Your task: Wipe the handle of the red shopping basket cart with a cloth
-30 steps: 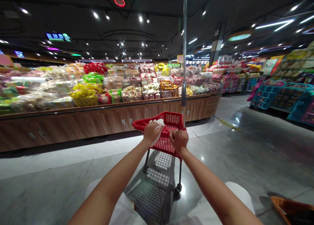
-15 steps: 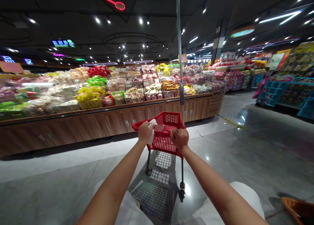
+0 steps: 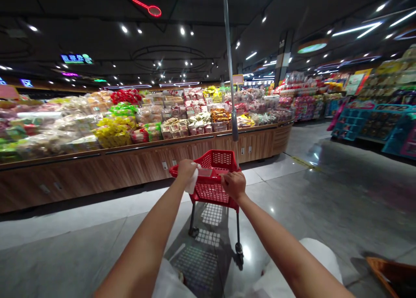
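Observation:
A red plastic shopping cart [image 3: 212,191] stands right in front of me, with its basket of open mesh and its handle bar towards me. At the left part of the handle, my left hand [image 3: 186,171] is closed with a white tissue [image 3: 192,181] in it. The tissue drapes down beside the fingers, in front of the bar. My right hand [image 3: 234,185] is wrapped round the right end of the handle. A tall grey pole [image 3: 229,50] rises from the cart's right side, just beyond my right hand.
Beyond the cart runs a long wood-panelled display counter [image 3: 139,163], heaped with bagged goods [image 3: 117,129]. Blue racks [image 3: 354,120] stand at the right. An orange-brown basket-like object [image 3: 378,272] is on the floor at lower right. The floor [image 3: 292,202] is shiny grey.
My left hand has shifted slightly left with the tissue at the handle. The right hand keeps its hold. The whole view has turned a little, so cart and counter sit further left.

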### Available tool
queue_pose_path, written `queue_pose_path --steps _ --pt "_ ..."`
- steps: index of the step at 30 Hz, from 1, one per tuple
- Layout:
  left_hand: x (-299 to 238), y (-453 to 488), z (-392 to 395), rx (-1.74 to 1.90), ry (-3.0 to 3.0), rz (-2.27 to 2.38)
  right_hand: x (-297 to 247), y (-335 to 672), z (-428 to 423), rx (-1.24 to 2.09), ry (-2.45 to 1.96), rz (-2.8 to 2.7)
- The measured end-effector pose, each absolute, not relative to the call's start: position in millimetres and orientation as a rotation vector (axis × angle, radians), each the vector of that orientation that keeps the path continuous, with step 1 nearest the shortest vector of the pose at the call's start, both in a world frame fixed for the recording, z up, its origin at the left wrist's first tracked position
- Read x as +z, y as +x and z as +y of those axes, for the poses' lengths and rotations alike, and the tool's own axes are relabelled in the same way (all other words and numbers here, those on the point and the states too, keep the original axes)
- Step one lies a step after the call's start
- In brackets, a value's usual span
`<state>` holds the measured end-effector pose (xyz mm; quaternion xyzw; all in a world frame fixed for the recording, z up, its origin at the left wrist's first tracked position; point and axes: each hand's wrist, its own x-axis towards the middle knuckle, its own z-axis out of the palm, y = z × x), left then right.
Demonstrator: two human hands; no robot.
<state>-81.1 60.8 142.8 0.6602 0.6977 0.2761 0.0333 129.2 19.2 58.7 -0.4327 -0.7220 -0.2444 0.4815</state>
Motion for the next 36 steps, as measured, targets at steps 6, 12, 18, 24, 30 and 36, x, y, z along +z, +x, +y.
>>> queue_pose_path --steps 6,12,18,24,30,36 --pt "100 -95 22 1.348 2.131 2.148 52 127 19 -0.617 -1.064 -1.687" --pt "112 -39 15 1.084 2.409 1.949 51 119 22 -0.62 -1.055 -1.678" --pt "151 -46 52 0.659 2.243 2.016 57 127 15 -0.614 -1.037 -1.764" --pt "138 -99 47 0.843 2.011 2.226 58 133 9 -0.619 -1.008 -1.769" --pt "118 -68 0 1.171 2.228 2.115 56 120 10 -0.641 -0.997 -1.679" --pt "135 -19 13 0.817 2.426 1.862 57 115 13 -0.64 -1.024 -1.737"
